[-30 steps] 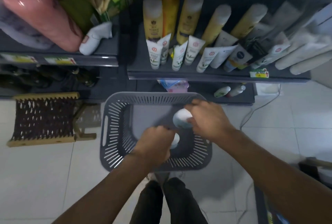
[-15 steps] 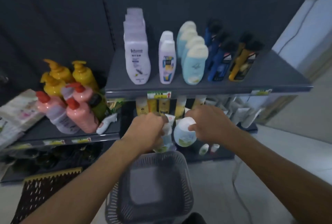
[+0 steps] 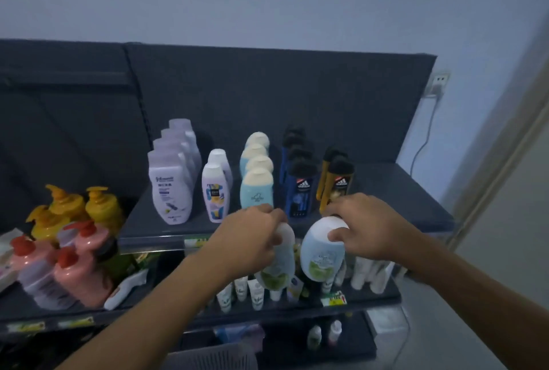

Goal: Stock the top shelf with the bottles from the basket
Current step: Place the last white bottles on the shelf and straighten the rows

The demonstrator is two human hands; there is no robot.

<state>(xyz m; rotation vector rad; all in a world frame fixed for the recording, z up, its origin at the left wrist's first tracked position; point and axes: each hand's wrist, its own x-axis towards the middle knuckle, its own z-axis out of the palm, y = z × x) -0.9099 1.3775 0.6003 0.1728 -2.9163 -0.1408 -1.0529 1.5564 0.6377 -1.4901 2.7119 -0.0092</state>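
My left hand [image 3: 248,239] grips the white cap of a pale blue bottle with a green label [image 3: 277,265], held just below the front lip of the top shelf [image 3: 410,191]. My right hand [image 3: 364,227] grips the cap of a second bottle of the same kind [image 3: 320,253], right beside the first. Both bottles hang upright in front of the shelf edge. The grey slotted basket [image 3: 219,359] shows only its rim at the bottom of the view.
The top shelf holds rows of lilac bottles [image 3: 170,191], white-capped bottles [image 3: 215,194], light blue bottles [image 3: 257,188], dark blue bottles [image 3: 298,185] and amber bottles [image 3: 335,185]; its right end is bare. Pink and yellow pump bottles [image 3: 71,239] stand on the left unit. Tubes line the shelf below.
Both hands lifted a bottle each out of the basket and raised them to the top shelf's front edge. My view tilted up from the floor to the shelf.
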